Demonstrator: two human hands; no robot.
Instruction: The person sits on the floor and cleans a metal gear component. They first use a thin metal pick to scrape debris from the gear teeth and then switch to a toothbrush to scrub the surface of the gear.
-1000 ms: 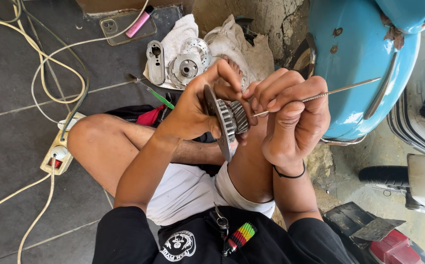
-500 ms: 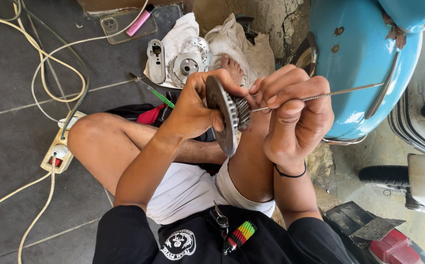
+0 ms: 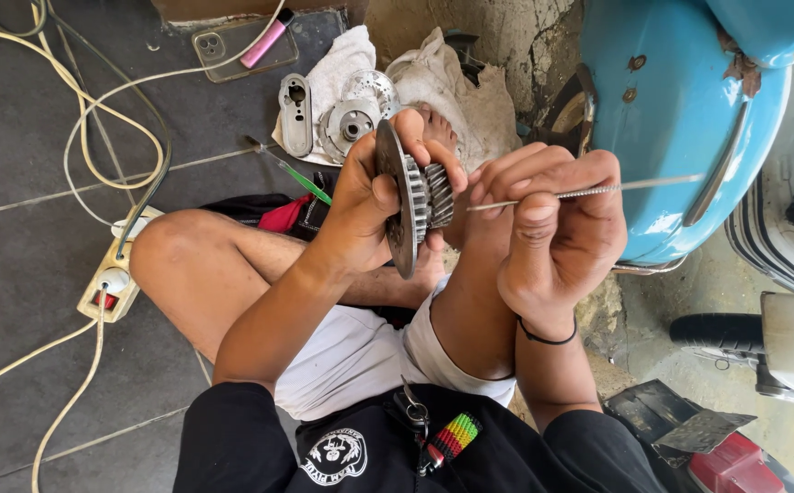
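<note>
Blue scooter body (image 3: 680,119) stands big on my right, and grey floor tiles (image 3: 22,183) lie under my folded legs. My left hand (image 3: 360,205) holds the round metal gear wheel (image 3: 408,196) up on its edge in front of me, fingers wrapped tight around its rim. It has turned a bit since a moment ago, so now I see more of its toothed side, dark, greasy and worn. My right hand (image 3: 552,237) pinches a thin metal rod (image 3: 588,192), and its tip now sits right at the small gear teeth (image 3: 438,194), so I think the poking has started.
</note>
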